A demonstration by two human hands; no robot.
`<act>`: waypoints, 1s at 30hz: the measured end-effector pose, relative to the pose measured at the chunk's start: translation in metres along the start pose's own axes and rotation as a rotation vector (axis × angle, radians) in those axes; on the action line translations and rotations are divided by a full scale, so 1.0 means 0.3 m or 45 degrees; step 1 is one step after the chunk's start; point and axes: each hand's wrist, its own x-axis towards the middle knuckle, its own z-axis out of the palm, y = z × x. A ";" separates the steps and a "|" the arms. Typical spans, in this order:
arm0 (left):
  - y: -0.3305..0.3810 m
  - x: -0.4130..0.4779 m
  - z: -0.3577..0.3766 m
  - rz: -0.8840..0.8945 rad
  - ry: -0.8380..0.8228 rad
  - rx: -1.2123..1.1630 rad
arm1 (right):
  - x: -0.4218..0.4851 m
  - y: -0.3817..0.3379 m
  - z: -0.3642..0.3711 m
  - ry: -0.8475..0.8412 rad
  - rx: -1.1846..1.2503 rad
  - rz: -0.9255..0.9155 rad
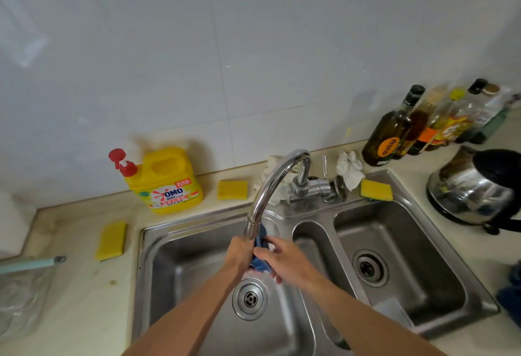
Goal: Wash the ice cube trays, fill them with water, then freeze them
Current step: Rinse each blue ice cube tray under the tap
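Note:
A blue ice cube tray (260, 261) is held upright between both hands, just under the spout of the chrome faucet (270, 186), over the left basin of the steel sink (174, 265). My left hand (239, 254) grips its left side and my right hand (282, 257) wraps its right side. Most of the tray is hidden by my fingers. Some water seems to splash below the hands near the drain (249, 298). A second blue item (511, 291) lies at the right edge on the counter; I cannot tell what it is.
A yellow OMO detergent jug (166, 183) stands behind the sink. Three yellow sponges (111, 240) (232, 190) (376, 190) lie around it. Bottles (394, 130) and a steel kettle (476, 189) crowd the right counter. A pale item (390, 309) rests in the right basin.

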 end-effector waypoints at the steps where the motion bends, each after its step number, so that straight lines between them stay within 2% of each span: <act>1: -0.005 -0.001 -0.003 -0.010 0.019 0.004 | 0.000 0.006 0.005 -0.002 0.002 -0.005; 15: 0.012 -0.039 -0.024 -0.026 0.126 0.073 | 0.004 -0.008 0.020 -0.007 -0.007 -0.069; 22: 0.024 -0.028 -0.012 -0.008 0.023 0.089 | -0.021 -0.026 -0.010 0.049 0.015 -0.080; 24: 0.022 -0.017 -0.026 -0.030 0.037 0.100 | -0.009 -0.021 -0.028 0.100 0.011 -0.020; 27: -0.016 0.005 -0.115 -0.147 0.030 0.012 | 0.005 0.015 -0.142 0.222 0.018 0.227; 30: -0.072 0.007 -0.211 -0.260 -0.019 -0.045 | -0.013 0.076 -0.260 0.082 -0.059 0.247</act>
